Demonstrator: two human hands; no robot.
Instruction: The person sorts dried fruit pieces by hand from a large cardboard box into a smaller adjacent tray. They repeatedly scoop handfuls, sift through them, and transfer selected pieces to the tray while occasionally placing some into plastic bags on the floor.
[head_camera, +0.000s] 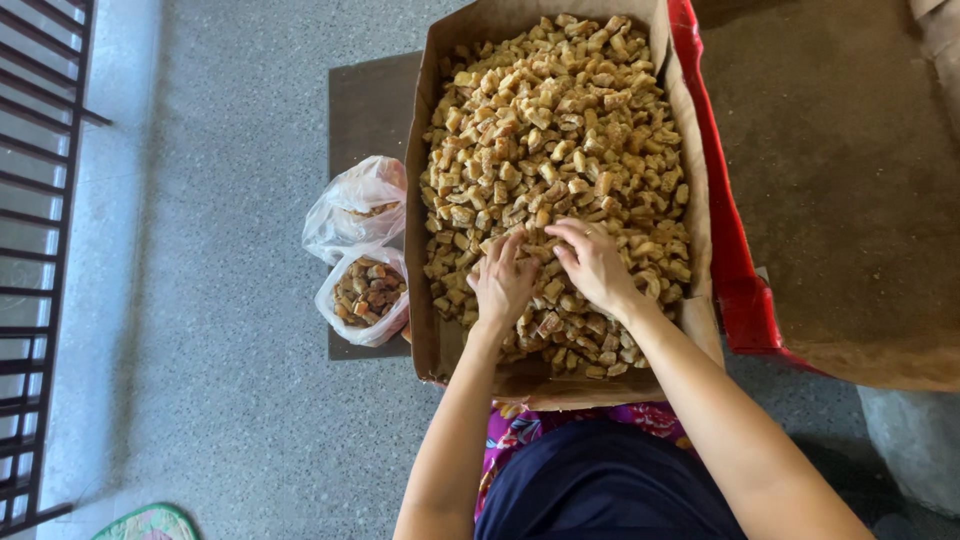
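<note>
A big brown box (440, 200) sits on the grey floor (220, 380). It is full of small tan chunks (560, 130), piled up to the walls. Both hands are down in the pile, in the near part of the box.

The left hand (503, 282) lies flat on the chunks with its fingers spread apart. It presses on the pile and does not close on anything that shows. The right hand (594, 265) is just beside it, a bit farther in. Its fingers curl down into the chunks, and I cannot tell if it has hold of any. The two hands are almost touching at the fingertips.

Left of the box, on a dark flat board (365, 100), are two thin plastic bags. The near bag (362, 295) is open and holds darker brown chunks. The far bag (355, 205) is crumpled, with a few chunks showing inside.

Right of the box is a red edge (735, 270) and a wide brown sheet (850, 180). At the far left are black bars (40, 200).
</note>
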